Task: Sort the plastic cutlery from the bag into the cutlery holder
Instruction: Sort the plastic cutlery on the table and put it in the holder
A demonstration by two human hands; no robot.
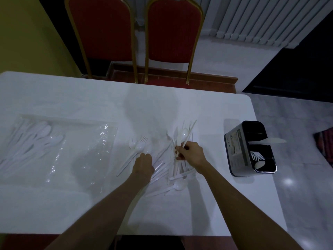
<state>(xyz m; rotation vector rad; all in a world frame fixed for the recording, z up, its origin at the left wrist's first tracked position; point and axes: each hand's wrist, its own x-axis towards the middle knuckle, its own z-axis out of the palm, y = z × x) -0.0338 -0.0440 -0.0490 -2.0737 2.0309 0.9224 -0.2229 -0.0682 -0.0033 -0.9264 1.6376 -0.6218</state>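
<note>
A loose pile of white plastic cutlery [173, 170] lies on the white table [72, 98] in front of me. My right hand [191, 153] is shut on a white plastic knife [187, 137] that points up and away. My left hand [143, 166] rests knuckles-up on the pile's left side; I cannot tell whether it holds anything. Two forks and a spoon [138, 145] lie just beyond it. A clear plastic bag [54, 147] with more spoons inside lies at the left. The black cutlery holder [249, 147] stands at the right with a knife, forks and a spoon in it.
Two red chairs with gold frames [173, 33] stand behind the table's far edge. The table's right edge runs just past the holder, with pale floor [297, 195] beyond. A white radiator [270, 18] is at the back right.
</note>
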